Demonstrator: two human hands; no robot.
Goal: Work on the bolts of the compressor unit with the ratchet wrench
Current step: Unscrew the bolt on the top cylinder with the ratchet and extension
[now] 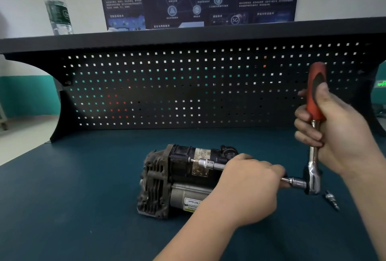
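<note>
The ratchet wrench (313,135) has a red-and-black handle above a chrome shaft. Left of it, the compressor unit (177,179) is grimy black and grey with a yellow-edged white label. Behind it, the black pegboard (188,89) carries rows of small square holes; beneath lies a dark teal mat (83,198).

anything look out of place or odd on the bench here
One loose bit lies on the bench mat right of the ratchet wrench, apart from it. The compressor unit looks grimy and worn, but nothing is spilled or visibly broken.
</note>
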